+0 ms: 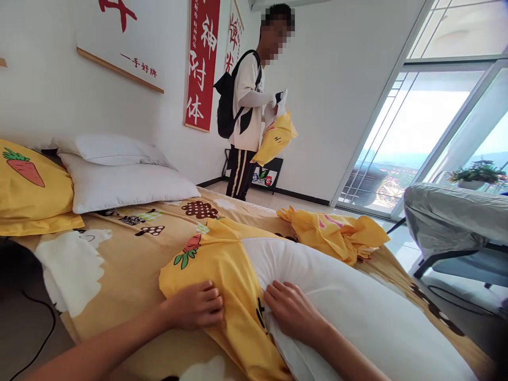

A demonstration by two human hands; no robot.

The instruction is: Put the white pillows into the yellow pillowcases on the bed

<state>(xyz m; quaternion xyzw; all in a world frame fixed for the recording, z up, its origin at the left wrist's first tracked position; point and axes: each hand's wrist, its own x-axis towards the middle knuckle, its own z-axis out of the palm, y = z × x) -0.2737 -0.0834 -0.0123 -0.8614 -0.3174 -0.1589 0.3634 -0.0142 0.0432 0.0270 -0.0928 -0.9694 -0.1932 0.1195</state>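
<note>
In front of me a white pillow (357,301) lies partly inside a yellow pillowcase (222,248) printed with a carrot. My left hand (196,305) is closed on the yellow fabric, its fingers curled into the cloth. Near the case's opening my right hand (291,307) grips the white pillow, fingers bent into its surface. The pillow's far end stretches to the lower right, bare of the case. How far the pillow reaches inside the case is hidden by the cloth.
A patterned sheet (130,275) covers the bed. White pillows (130,182) and a yellow carrot cushion (32,185) lie at the left. Crumpled yellow fabric (337,233) rests beyond the pillow. Another person (246,106) stands behind, holding a yellow pillowcase (278,137). A covered table (452,217) is at right.
</note>
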